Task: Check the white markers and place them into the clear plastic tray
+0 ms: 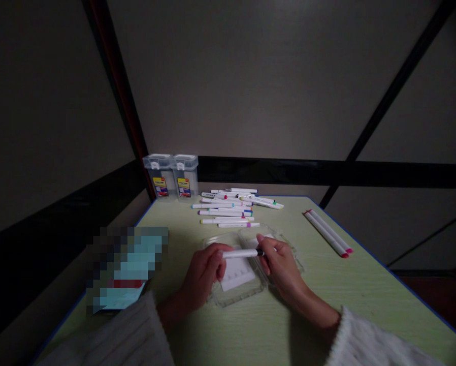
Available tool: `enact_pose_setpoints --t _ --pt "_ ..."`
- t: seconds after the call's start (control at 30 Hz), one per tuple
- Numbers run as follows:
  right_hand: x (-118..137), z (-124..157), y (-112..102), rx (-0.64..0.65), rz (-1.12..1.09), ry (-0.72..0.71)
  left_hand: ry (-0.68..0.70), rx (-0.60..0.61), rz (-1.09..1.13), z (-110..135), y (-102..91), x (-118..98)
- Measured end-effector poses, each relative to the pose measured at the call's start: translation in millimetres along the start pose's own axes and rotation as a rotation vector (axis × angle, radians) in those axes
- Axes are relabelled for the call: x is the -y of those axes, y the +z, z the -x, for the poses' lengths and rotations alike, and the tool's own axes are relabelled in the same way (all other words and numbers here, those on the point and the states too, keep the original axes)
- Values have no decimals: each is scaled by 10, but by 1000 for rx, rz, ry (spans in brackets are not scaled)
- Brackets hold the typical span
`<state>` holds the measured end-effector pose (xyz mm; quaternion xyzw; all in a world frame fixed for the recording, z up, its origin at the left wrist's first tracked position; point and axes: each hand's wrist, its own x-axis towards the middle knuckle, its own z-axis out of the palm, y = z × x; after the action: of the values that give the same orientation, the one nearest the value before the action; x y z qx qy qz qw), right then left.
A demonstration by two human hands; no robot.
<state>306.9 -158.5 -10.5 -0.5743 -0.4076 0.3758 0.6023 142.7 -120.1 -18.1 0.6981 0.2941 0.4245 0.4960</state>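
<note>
A white marker (240,253) with a black band near its right end is held level between my two hands. My left hand (207,267) pinches its left end, fingers curled. At the black end, my right hand (281,262) grips it between thumb and fingers. Below both hands lies an opened clear plastic case (237,301), its two halves spread on the table. A white insert (237,277) with small notches sits inside the left half. Just beyond the case, several white markers (228,213) with coloured ends lie in a loose pile.
Two lidded clear plastic boxes (170,175) with yellow labels stand at the back left corner. Two markers with red and pink ends (327,234) lie along the right side. A pixelated blue item (136,264) is at the left edge. Walls border the green table (228,335).
</note>
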Motion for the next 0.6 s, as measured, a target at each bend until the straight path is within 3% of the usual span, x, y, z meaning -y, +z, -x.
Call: enact_pose_setpoints --t 0.6 --pt "-55 6 6 61 70 -73 -85 -135 -69 -32 24 -56"
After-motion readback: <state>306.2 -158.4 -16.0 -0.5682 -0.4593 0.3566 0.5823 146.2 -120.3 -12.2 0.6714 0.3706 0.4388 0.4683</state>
